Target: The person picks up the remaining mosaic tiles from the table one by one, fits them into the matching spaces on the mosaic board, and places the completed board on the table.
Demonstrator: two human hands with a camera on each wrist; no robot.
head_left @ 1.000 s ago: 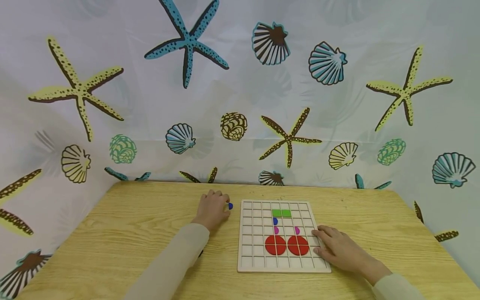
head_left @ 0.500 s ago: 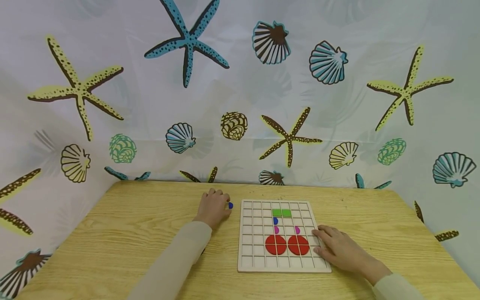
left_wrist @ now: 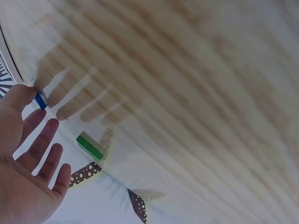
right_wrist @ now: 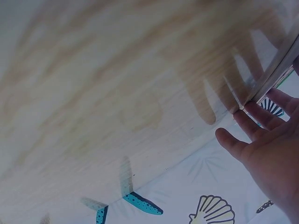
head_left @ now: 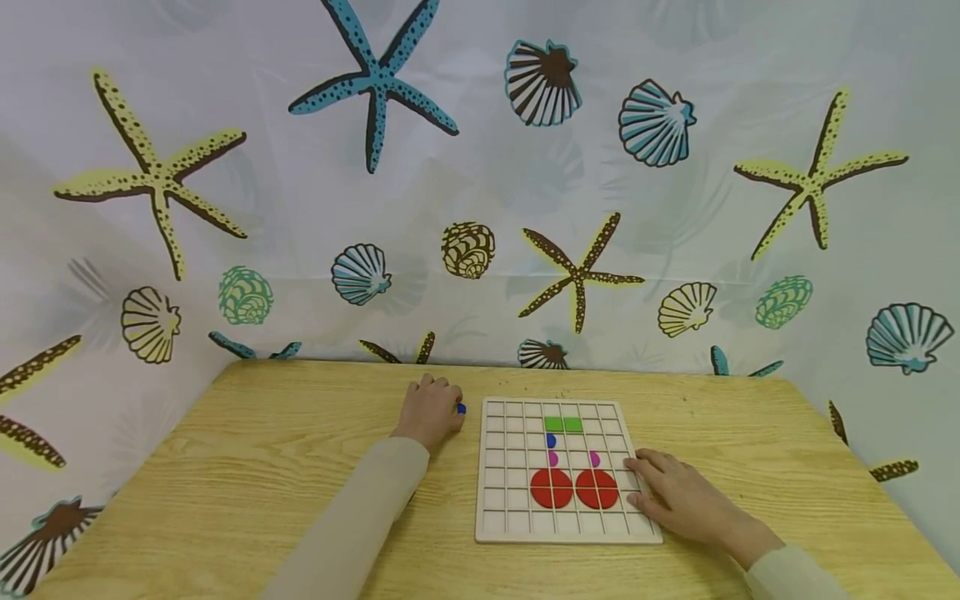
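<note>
My left hand (head_left: 429, 411) is on the table left of the board, with a small blue half-round piece (head_left: 461, 409) pinched between thumb and forefinger. In the left wrist view, the blue piece (left_wrist: 41, 100) stands on the tabletop between those fingertips, the other fingers held apart. A white gridded board (head_left: 495, 525) lies to the right, and my right hand (head_left: 678, 497) rests at its right edge with fingers loosely extended. On the board are two red discs (head_left: 551, 488), green squares (head_left: 573, 425), a blue half-round (head_left: 551, 441) and two pink half-rounds (head_left: 595, 459).
Beyond my left hand's fingers, a green block (left_wrist: 89, 147) lies on the table; the head view hides it behind the hand. A wooden tabletop (head_left: 247, 467) spreads around the board. A cloth (head_left: 480, 175) printed with starfish and shells hangs behind and at both sides.
My left thumb and forefinger have drawn in around the blue piece, covering more of it. The left forearm has shifted slightly right. My right hand and the board have stayed put.
</note>
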